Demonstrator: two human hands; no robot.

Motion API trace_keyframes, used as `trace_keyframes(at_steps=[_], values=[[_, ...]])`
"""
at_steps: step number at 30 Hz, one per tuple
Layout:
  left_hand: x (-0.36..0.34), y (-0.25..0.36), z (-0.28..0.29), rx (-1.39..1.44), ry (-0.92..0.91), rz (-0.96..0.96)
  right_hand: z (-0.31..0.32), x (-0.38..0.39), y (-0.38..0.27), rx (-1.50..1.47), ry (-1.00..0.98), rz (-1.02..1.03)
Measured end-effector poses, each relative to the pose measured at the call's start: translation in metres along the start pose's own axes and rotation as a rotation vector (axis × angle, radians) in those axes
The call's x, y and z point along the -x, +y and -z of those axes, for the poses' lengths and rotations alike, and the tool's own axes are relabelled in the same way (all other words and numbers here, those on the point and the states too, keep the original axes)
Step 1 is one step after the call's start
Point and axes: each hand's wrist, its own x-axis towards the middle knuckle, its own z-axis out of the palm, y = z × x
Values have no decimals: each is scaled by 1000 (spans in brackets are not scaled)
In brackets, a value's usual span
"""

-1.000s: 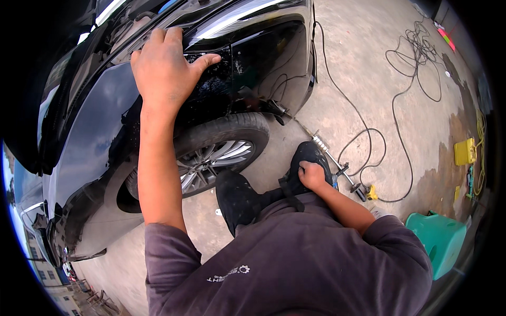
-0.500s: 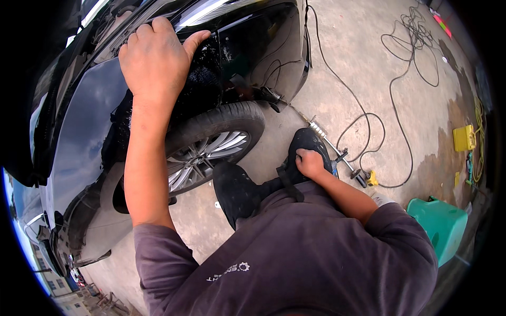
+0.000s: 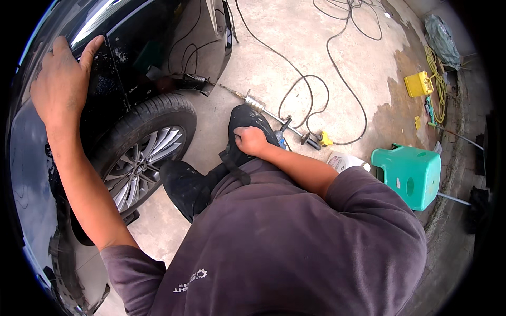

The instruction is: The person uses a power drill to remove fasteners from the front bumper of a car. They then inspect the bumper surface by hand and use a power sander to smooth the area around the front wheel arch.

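Note:
My left hand (image 3: pixel 66 81) rests on the upper edge of the glossy black car fender (image 3: pixel 31 158), thumb held apart and fingers reaching over the edge. It holds nothing that I can see; its fingertips are partly hidden. Below it is the car's wheel (image 3: pixel 141 167), with a black tyre and silver spokes. My right hand (image 3: pixel 250 141) lies closed on my black-clad knee, with no object showing in its fingers. Just beyond that knee, a slide hammer (image 3: pixel 272 114) lies on the concrete floor, a metal rod with a coiled spring and a dark handle end.
Black cable (image 3: pixel 361 113) loops over the floor from a yellow connector (image 3: pixel 326 139). A green plastic stool (image 3: pixel 414 176) lies on its side at the right, beside a white container (image 3: pixel 345 161). Farther off are a yellow jug (image 3: pixel 418 84), a yellow hose (image 3: pixel 438 87) and a plastic bag (image 3: pixel 443 42).
My view has turned to the right, so the car and wheel sit farther left and more of the stool shows. My left hand stays on the fender and my right hand on my knee.

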Motion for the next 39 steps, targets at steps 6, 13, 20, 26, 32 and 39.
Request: trace_keyframes(at_steps=[6,13,20,26,32,39], values=[[1,4,7,-9,17,29,-1,-2,-3,-21,17,9],[1,2,5,-12,26,19,-2,-1,-5,-28,32,18],[1,0,3,10,55,13,-1,-1,-6,-9,15,7],[2,-5,2,44,80,14,1,-2,-11,-10,5,6],[6,-8,-3,150,137,50,-3,-3,-9,38,-12,17],[8,-14,7,205,119,113,2,-3,-19,97,-61,-26]])
